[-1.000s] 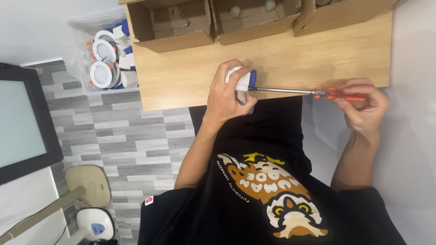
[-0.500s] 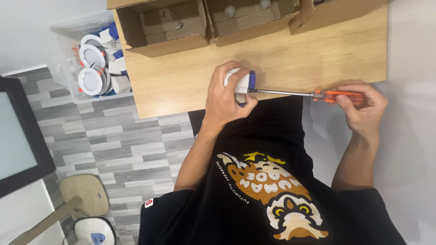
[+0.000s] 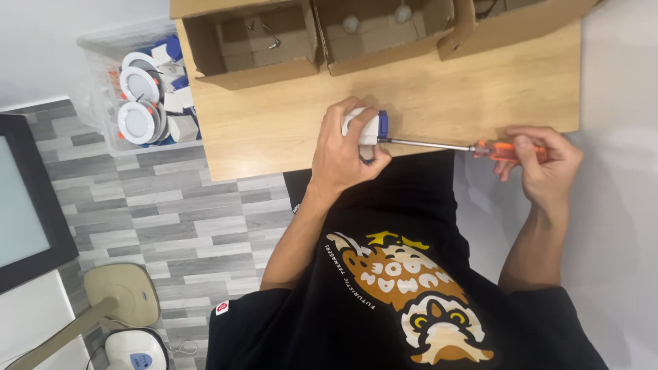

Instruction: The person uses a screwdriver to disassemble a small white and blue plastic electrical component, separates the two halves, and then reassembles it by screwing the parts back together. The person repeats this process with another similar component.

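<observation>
Hands unmoved; white part (image 3: 367,128) stays under left fingers (image 3: 353,123).

The scene is brightly and evenly lit by soft, diffuse light, with no single source in view. The wooden tabletop (image 3: 439,103) shows its grain clearly and carries no glare; only a faint, soft-edged shadow lies beside the left hand (image 3: 346,154). The insides of the cardboard boxes (image 3: 253,41) are darker, shaded by their own walls. The white wall (image 3: 75,27) and the pale surface at the right edge look flat and nearly washed out. The black shirt (image 3: 411,226) holds little detail away from its print. Focus is fairly sharp across the frame, with slight softness around the right hand (image 3: 545,161) and mild wide-angle stretch toward the corners
</observation>
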